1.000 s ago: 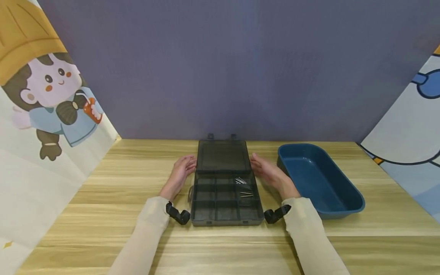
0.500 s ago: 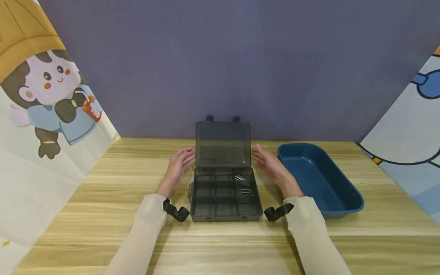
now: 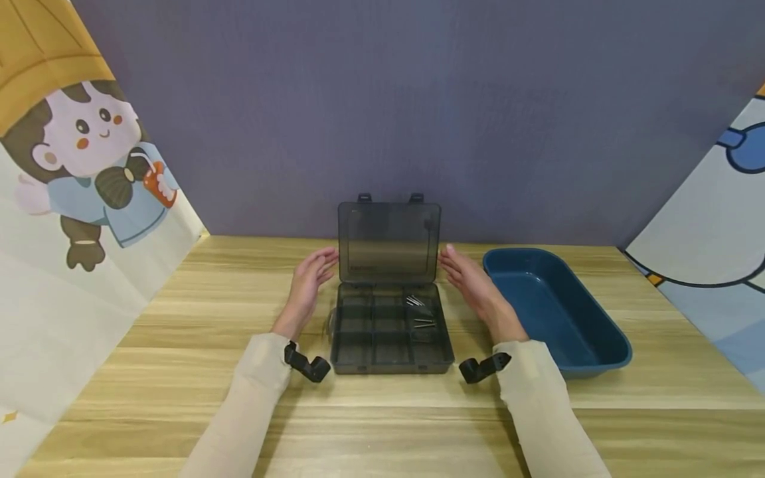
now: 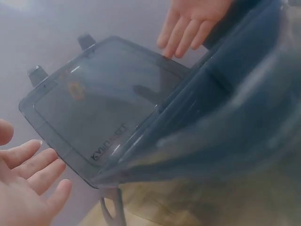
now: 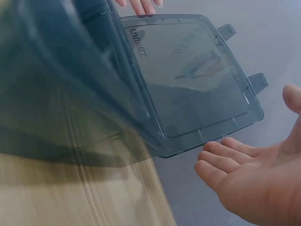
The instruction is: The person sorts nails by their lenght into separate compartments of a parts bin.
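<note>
A dark translucent plastic compartment box (image 3: 391, 355) sits on the table with its lid (image 3: 388, 242) raised at the back. In two right-hand compartments lie several thin metal pins (image 3: 424, 324). My left hand (image 3: 306, 285) is beside the lid's left edge, fingers extended. Opposite it, my right hand (image 3: 475, 285) reaches along the lid's right edge with its fingers straight. Both wrist views show fingertips at or very near the lid's sides; whether they touch is hard to tell. Two latch tabs (image 5: 258, 82) stick out from the lid's far edge.
To the right, close by my right forearm, stands a deep blue plastic basin (image 3: 556, 312). A grey-purple wall panel (image 3: 382, 119) rises behind the box. Wood-grain tabletop (image 3: 382, 425) extends in front, with cartoon-printed sheets (image 3: 119, 172) at the sides.
The lid has swung to a more upright stance, its top edge higher in view. The box has shifted slightly away from me, and both hands have moved a little forward along the lid.
</note>
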`<move>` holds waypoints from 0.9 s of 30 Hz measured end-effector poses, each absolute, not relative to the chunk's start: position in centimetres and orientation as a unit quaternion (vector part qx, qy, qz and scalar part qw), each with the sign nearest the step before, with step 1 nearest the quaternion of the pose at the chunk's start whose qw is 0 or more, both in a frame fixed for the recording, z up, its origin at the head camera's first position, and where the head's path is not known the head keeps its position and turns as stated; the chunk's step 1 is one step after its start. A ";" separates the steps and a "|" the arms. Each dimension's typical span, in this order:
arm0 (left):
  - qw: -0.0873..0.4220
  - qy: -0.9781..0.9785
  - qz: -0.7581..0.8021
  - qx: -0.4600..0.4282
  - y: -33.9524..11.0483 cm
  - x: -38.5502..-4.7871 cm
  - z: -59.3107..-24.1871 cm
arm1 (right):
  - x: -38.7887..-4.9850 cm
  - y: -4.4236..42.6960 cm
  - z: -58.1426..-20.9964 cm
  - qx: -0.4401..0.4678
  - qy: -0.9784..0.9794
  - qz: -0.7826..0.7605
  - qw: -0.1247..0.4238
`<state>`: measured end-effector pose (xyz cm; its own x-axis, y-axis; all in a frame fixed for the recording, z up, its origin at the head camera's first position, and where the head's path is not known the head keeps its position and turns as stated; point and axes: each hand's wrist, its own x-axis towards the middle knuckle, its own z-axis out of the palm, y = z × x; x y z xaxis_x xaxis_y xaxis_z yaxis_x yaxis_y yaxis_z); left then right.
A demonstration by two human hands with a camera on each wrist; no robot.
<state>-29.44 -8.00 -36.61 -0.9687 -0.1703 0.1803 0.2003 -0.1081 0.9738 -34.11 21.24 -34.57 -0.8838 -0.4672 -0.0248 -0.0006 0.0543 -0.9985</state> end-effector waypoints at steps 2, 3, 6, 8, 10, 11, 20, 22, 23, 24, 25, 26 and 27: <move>0.126 -0.655 -0.745 -0.019 -8.0 -29.4 -36.4 | -34.0 21.2 -34.4 -0.166 0.707 -0.666 0.172; 0.126 -0.651 -0.748 -0.024 -8.0 -29.3 -36.3 | -34.0 21.2 -34.2 -0.166 0.709 -0.664 0.170; 0.128 -0.634 -0.761 -0.042 -8.0 -29.2 -36.1 | -33.8 21.2 -33.9 -0.166 0.712 -0.662 0.166; 0.127 -0.629 -0.765 -0.051 -8.0 -29.1 -35.9 | -33.7 21.1 -33.7 -0.167 0.714 -0.660 0.163; 0.127 -0.626 -0.768 -0.055 -8.0 -29.0 -35.8 | -33.6 21.1 -33.5 -0.168 0.716 -0.658 0.162; 0.127 -0.626 -0.768 -0.054 -8.0 -29.0 -35.8 | -33.6 21.1 -33.5 -0.168 0.716 -0.658 0.161; 0.127 -0.662 -0.737 -0.052 -7.6 -28.7 -35.5 | -33.0 21.5 -33.5 -0.172 0.734 -0.643 0.137; 0.127 -0.684 -0.716 -0.050 -7.4 -28.5 -35.6 | -32.7 21.7 -33.5 -0.174 0.742 -0.634 0.135; 0.129 -0.695 -0.706 -0.050 -7.4 -28.3 -35.6 | -32.5 21.8 -33.6 -0.176 0.746 -0.628 0.135; 0.132 -0.704 -0.696 -0.048 -7.4 -28.2 -35.6 | -32.3 21.9 -33.6 -0.177 0.749 -0.624 0.134; 0.135 -0.715 -0.684 -0.048 -7.4 -28.0 -35.6 | -32.1 22.0 -33.6 -0.179 0.753 -0.619 0.132; 0.139 -0.726 -0.672 -0.046 -7.4 -27.8 -35.5 | -31.8 22.1 -33.5 -0.180 0.757 -0.614 0.130; 0.143 -0.737 -0.659 -0.045 -7.4 -27.5 -35.5 | -31.6 22.2 -33.5 -0.180 0.761 -0.609 0.128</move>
